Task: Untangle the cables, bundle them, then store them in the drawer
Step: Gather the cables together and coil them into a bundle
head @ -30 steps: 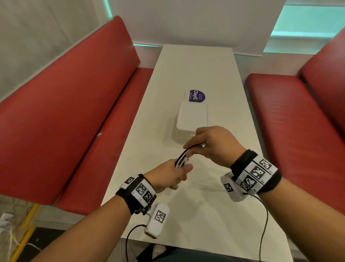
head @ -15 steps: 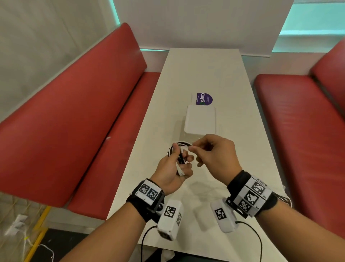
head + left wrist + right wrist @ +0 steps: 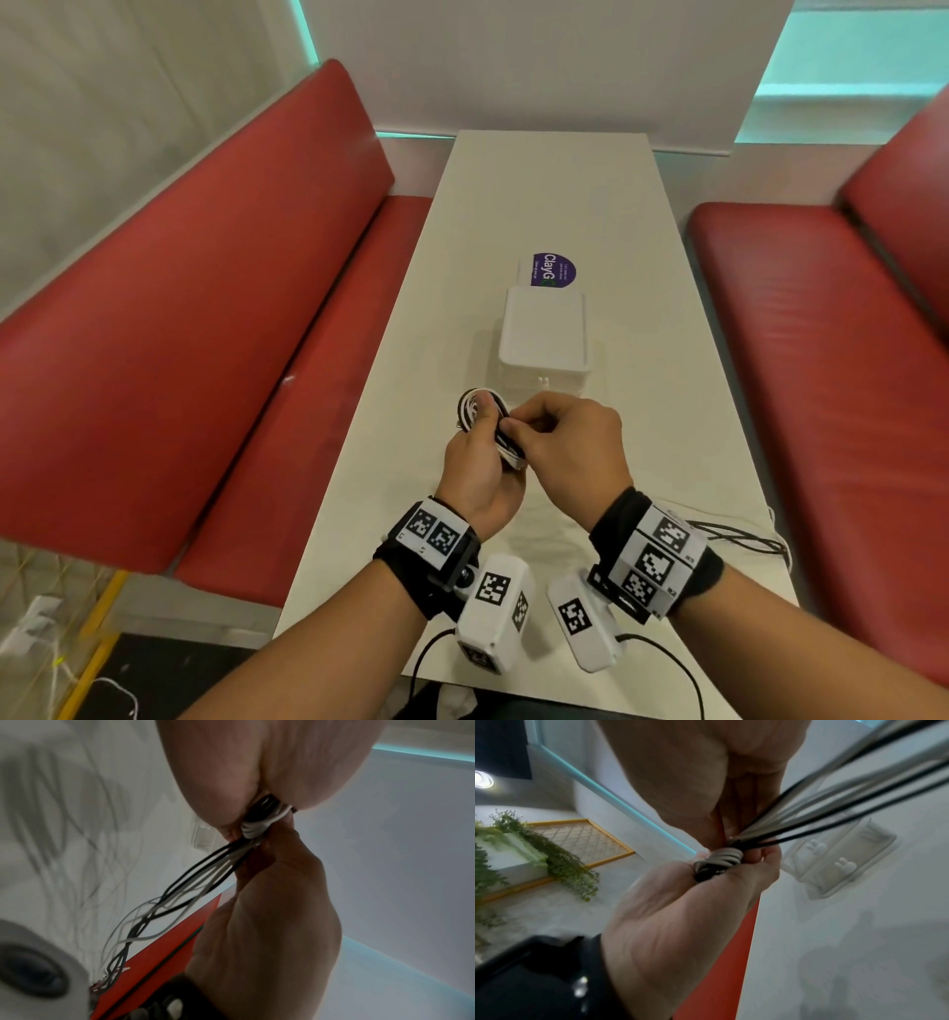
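Observation:
A bundle of black and white cables is held above the white table. My left hand grips it round the middle, loops sticking out past the fingers. My right hand pinches the bundle's waist, touching the left. In the left wrist view, white turns wrap the cable bundle and loose loops hang below. In the right wrist view the cable bundle sits between both hands. The white drawer unit stands shut just beyond my hands; the drawer unit has bunny-shaped knobs.
A purple sticker lies behind the drawer unit. Red benches flank the narrow table on both sides. Thin dark wires lie at the table's near right edge. A white wall closes the far end.
My right hand, apart from the bundle half a second ago, has closed onto its waist. The left hand has kept its grip and turned the loops more upright.

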Motion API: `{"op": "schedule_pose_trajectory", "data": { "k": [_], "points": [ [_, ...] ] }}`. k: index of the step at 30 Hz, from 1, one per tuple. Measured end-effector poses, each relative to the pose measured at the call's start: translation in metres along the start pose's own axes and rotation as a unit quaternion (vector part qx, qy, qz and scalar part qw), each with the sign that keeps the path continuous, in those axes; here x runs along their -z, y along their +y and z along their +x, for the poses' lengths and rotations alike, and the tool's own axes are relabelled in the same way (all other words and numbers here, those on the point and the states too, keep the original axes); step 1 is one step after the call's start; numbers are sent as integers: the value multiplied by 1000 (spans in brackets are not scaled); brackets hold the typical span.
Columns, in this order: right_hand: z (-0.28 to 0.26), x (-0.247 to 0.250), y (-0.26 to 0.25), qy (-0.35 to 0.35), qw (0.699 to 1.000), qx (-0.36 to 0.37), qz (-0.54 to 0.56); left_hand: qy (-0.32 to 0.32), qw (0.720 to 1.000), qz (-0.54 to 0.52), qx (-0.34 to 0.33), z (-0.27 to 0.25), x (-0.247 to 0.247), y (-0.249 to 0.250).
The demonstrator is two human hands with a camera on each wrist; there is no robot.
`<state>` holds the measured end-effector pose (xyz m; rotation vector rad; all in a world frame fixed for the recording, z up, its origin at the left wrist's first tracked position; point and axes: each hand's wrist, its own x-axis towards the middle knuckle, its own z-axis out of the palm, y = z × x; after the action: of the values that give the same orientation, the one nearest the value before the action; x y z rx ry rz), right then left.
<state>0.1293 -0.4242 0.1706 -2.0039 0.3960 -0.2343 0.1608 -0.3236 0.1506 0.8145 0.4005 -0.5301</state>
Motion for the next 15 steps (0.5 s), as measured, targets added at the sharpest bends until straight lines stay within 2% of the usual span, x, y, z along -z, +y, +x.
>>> {"op": "schedule_pose_trajectory", "data": {
  "k": [2,4,6,8,10,13,14,15],
  "points": [
    [-3,0,1,-13,1000,12,-2,-4,1000,-6,6,0,-1,-3],
    [-10,-2,3,-26,998,55,-14,-25,999,-23,26,1,2,-3],
    [-17,-2,6,-53,991,108,-53,-51,998,-19,38,4,7,0],
    [-16,3,4,-92,983,125,-94,-74,997,-1,37,7,10,6],
    [-6,15,-3,-89,986,106,-91,-82,995,52,21,10,12,12],
    [15,35,-17,-5,987,135,-84,-112,982,151,-1,12,14,21],
    [22,41,-22,-23,986,146,-75,-140,973,184,2,9,13,23],
    [27,45,-26,-73,985,144,-66,-169,962,216,6,6,12,23]
  ]
}}
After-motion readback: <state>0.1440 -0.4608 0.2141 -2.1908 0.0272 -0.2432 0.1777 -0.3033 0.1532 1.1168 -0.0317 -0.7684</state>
